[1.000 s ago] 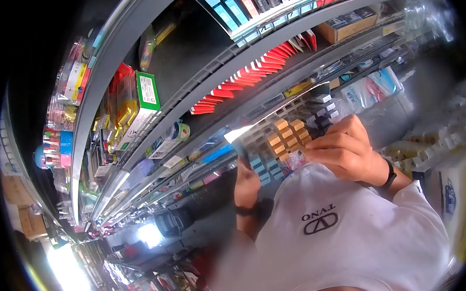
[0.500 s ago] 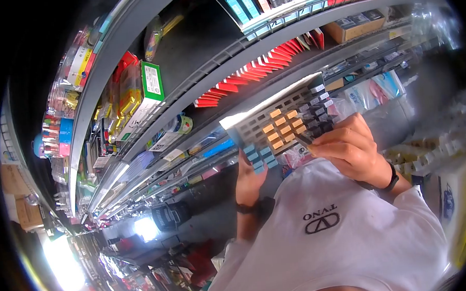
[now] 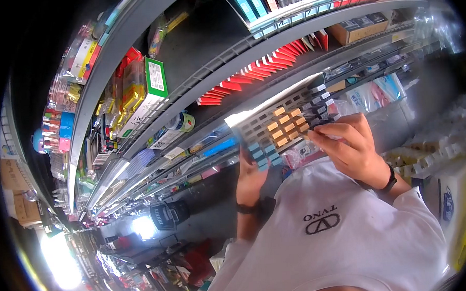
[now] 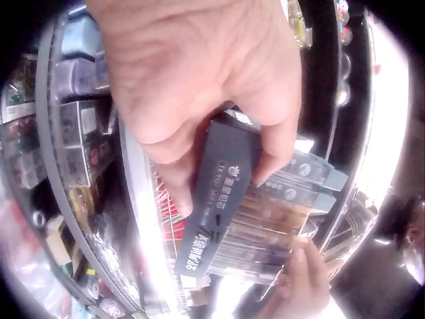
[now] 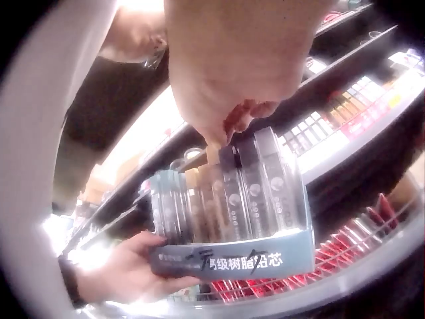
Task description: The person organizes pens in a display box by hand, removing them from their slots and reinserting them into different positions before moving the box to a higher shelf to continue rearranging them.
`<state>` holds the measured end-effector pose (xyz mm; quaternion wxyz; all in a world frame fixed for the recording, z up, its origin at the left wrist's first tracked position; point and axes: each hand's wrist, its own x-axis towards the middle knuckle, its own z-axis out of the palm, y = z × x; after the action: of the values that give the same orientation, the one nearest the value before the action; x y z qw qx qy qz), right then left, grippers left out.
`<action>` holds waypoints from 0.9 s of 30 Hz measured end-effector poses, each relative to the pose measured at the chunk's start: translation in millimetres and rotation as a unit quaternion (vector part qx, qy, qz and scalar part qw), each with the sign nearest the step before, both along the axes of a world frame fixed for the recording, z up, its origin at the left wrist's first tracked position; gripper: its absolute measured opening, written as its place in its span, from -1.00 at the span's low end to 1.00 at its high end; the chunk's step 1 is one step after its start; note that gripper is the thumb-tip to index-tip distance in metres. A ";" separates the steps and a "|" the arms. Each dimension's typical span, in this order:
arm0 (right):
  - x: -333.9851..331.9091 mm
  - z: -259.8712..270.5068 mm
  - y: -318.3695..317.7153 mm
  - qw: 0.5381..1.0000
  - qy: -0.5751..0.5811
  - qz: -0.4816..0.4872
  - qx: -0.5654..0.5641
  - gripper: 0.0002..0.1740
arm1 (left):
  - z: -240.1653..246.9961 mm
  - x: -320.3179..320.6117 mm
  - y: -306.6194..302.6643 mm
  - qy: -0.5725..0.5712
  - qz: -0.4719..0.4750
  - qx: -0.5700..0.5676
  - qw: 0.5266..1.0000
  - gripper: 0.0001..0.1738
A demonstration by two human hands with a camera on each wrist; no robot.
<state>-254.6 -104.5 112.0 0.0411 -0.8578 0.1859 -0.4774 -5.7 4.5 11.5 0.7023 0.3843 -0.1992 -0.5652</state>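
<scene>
My left hand grips one end of a display box holding rows of small tubes with blue, orange and dark caps. In the left wrist view, the left hand has thumb and fingers round the box's dark printed side. The fingertips of my right hand are at the tubes between the orange caps and dark caps. From the right wrist, the right hand reaches down to the tops of the clear tubes; its fingertips are partly hidden.
Behind the box run wire-edged shelves with red packets, a carton of light blue boxes and a green-and-white box. At the right lie plastic-wrapped goods and a white-and-yellow package.
The box has tilted so its capped rows show more fully. A dark thin piece seen in my right fingers half a second ago is now down among the tubes, with the fingertips at it.
</scene>
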 end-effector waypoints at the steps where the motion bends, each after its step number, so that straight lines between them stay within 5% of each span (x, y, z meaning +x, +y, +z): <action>1: 1.3 1.9 0.4 1.000 0.002 -0.002 0.000 -0.48 | -1.9 1.5 0.1 -0.011 -0.012 -0.015 1.000 0.08; 16: 4.3 6.6 3.1 0.999 0.032 0.018 -0.019 -0.46 | -20.7 10.4 0.4 -0.076 -0.009 0.014 0.997 -0.21; 22: 6.0 8.3 2.8 1.000 0.001 0.025 -0.001 -0.46 | -1.9 5.6 3.9 0.007 -0.025 -0.013 1.000 -0.10; 27: 3.2 11.4 -3.8 0.999 -0.014 -0.004 0.030 -0.49 | -1.9 8.8 3.4 -0.153 -0.047 0.047 0.986 0.12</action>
<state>-251.3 -108.4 123.4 0.0672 -0.8489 0.2028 -0.4835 3.0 7.9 9.7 0.6174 0.4896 -0.2952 -0.5404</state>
